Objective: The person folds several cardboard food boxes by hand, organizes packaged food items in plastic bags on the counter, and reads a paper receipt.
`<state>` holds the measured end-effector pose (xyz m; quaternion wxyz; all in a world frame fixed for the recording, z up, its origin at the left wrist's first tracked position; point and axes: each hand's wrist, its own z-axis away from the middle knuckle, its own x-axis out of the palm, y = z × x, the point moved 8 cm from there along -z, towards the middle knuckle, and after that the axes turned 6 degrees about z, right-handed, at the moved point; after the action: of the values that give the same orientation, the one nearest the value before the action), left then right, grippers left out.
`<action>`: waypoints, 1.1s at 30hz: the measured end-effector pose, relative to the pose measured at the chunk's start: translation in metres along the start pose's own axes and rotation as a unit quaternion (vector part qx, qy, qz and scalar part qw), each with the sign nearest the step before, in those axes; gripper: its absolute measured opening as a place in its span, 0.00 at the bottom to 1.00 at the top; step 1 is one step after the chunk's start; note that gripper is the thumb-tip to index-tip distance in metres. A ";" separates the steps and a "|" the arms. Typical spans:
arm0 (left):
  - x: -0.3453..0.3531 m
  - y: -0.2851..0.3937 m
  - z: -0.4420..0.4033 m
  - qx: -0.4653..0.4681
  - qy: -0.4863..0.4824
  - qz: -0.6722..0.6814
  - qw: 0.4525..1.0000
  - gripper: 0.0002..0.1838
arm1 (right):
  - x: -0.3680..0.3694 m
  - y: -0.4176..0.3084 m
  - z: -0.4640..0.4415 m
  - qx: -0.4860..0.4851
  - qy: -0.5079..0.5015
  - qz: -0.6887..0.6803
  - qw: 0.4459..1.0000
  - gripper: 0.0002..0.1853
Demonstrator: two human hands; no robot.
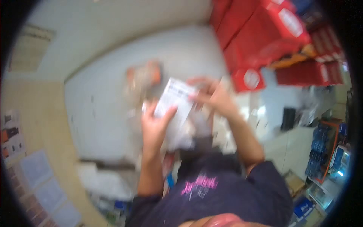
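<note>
A white card or sheet with dark printed lines point(176, 96) is tilted in front of me, its print too blurred to read. My left hand point(156, 123) grips its lower left part, the thumb lying over the face. At the upper right edge, my right hand point(219, 99) has a fingertip over the printed side, with other fingers stretched past the corner and smeared by motion. Just beyond lies a blurred orange and pale packet point(144, 77) on the grey surface. Something clear like plastic film point(181, 138) shows below the card.
Red boxes with white labels point(261, 38) are stacked at upper right. A pale wall point(41, 109) with posted sheets point(38, 168) runs along the left. On the right are a black object point(288, 118), blue bundled items point(317, 151) and a lit glass-like case point(339, 162).
</note>
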<state>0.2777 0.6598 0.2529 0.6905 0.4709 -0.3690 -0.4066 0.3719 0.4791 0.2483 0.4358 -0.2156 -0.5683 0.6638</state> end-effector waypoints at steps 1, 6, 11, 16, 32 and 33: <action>0.000 -0.001 -0.006 0.019 -0.005 -0.029 0.999 0.14 | -0.006 0.003 -0.005 0.003 0.022 -0.002 1.000 0.24; -0.007 -0.008 -0.023 0.003 -0.039 -0.082 0.996 0.16 | -0.043 0.045 -0.026 0.025 0.081 -0.042 0.996 0.21; -0.023 -0.028 -0.025 -0.017 -0.015 -0.185 0.982 0.17 | -0.092 0.116 -0.049 0.056 0.182 0.090 0.978 0.12; -0.012 -0.014 -0.008 0.094 0.040 -0.301 0.948 0.17 | -0.134 0.185 -0.059 0.002 0.264 0.197 0.944 0.08; -0.026 -0.038 0.067 0.100 0.065 -0.257 0.959 0.12 | -0.080 0.113 0.009 -0.068 0.157 0.499 0.849 0.11; -0.032 -0.044 0.069 0.101 0.072 -0.252 0.960 0.12 | -0.080 0.119 0.012 -0.007 0.129 0.471 0.873 0.10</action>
<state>0.1938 0.6545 0.2272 0.5396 0.6437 -0.2272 -0.4929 0.3650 0.4095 0.1230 0.1390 -0.5444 -0.3430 0.7528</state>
